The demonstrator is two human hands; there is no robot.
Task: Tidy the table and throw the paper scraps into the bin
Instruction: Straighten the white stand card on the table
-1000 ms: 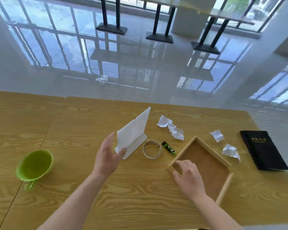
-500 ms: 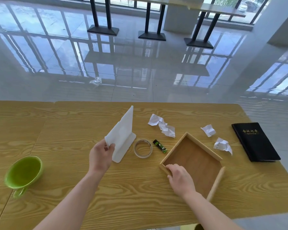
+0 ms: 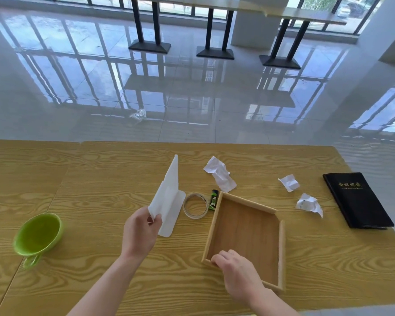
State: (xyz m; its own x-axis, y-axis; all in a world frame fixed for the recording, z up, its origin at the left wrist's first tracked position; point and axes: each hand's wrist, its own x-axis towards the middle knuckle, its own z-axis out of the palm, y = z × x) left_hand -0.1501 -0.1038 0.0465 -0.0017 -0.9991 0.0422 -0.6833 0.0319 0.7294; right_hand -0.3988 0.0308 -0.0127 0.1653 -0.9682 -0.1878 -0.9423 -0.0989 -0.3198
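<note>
My left hand pinches the near corner of a white upright sign stand that rests on the wooden table. My right hand grips the near rim of a shallow wooden tray. Three crumpled paper scraps lie on the table: a long scrap just beyond the tray, a small scrap to the right, and another scrap nearer the notebook. No bin is in view.
A tape ring and a small green-black lighter lie between the stand and the tray. A green cup sits at the left, a black notebook at the right edge. A plastic wrapper lies on the glossy floor.
My left hand closed on the stand's near corner. My right hand turned the tray and shifted it slightly on the table. The camera tilted, so the table sits lower in view.
</note>
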